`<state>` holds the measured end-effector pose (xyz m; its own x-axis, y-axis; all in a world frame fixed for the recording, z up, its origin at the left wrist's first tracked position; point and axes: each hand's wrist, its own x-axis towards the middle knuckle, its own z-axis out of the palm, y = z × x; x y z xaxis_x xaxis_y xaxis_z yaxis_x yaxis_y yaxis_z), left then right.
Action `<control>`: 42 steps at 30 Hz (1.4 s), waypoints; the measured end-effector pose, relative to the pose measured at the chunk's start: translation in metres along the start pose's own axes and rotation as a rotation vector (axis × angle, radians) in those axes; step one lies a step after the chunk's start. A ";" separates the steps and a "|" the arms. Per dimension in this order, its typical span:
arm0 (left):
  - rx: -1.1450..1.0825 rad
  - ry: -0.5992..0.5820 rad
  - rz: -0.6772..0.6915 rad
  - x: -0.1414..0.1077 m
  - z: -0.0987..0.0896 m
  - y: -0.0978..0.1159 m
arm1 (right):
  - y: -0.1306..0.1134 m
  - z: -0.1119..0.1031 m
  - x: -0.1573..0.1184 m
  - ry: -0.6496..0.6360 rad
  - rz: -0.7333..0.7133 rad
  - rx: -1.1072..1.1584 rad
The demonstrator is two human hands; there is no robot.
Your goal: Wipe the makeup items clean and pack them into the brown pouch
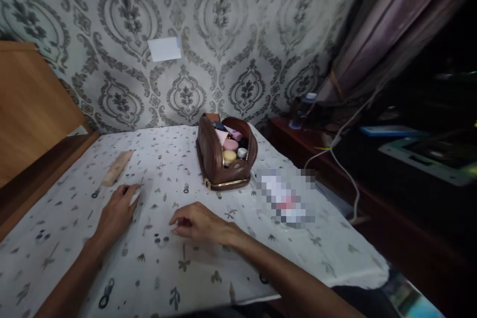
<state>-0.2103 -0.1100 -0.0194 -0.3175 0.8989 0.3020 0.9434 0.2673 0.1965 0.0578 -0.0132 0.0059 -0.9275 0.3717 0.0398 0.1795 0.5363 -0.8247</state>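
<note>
A brown zippered bag [227, 176] stands on the patterned white cloth with its top gaping, showing pink, yellow and silver-capped items inside. To its left lies a beige tube [118, 168]. Just below that tube is my left hand [118, 207], its fingers apart and holding nothing. My right hand [197, 222] hovers or rests over the cloth in front of the bag, fingers loosely curled and apart, nothing between them. Neither hand touches the bag. A pixelated item in white and red [285, 198] lies right of the bag.
A wooden panel [37, 109] rises at the left edge. Patterned wallpaper with a white card [164, 49] is behind. At the right are a clear bottle [302, 112], a white cable [348, 174], a curtain [372, 35] and a dark red table [286, 134].
</note>
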 end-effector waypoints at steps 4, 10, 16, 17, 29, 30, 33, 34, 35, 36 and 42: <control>-0.205 0.064 0.026 -0.005 0.003 0.024 | 0.009 0.015 0.005 0.110 0.089 0.237; -0.336 0.012 0.167 -0.012 -0.006 0.105 | 0.012 0.019 0.003 0.230 0.069 0.465; -0.356 0.047 0.265 -0.001 -0.001 0.137 | 0.020 0.009 -0.002 0.354 0.197 0.479; -0.376 0.045 0.281 0.002 0.000 0.137 | 0.021 0.008 -0.003 0.360 0.205 0.472; -0.574 -0.079 0.078 0.023 0.010 0.147 | 0.030 0.010 -0.005 0.415 0.109 0.651; -0.580 -0.053 0.066 0.025 0.012 0.146 | 0.031 0.009 -0.004 0.415 0.107 0.682; -0.585 0.024 0.068 0.030 0.018 0.141 | 0.032 0.009 -0.003 0.390 0.084 0.854; -0.590 0.040 0.079 0.032 0.019 0.140 | 0.033 0.009 -0.003 0.374 0.081 0.905; -0.596 0.043 0.091 0.032 0.019 0.140 | 0.033 0.009 -0.002 0.354 0.083 0.949; -0.606 0.039 0.104 0.032 0.020 0.141 | 0.033 0.009 -0.002 0.339 0.090 0.975; -0.614 -0.034 0.260 0.017 0.021 0.154 | 0.043 0.010 0.000 0.570 0.151 0.631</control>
<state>-0.0688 -0.0460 -0.0037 -0.0743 0.9204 0.3840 0.7595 -0.1973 0.6198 0.0620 0.0021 -0.0355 -0.5717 0.8194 0.0424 -0.0846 -0.0075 -0.9964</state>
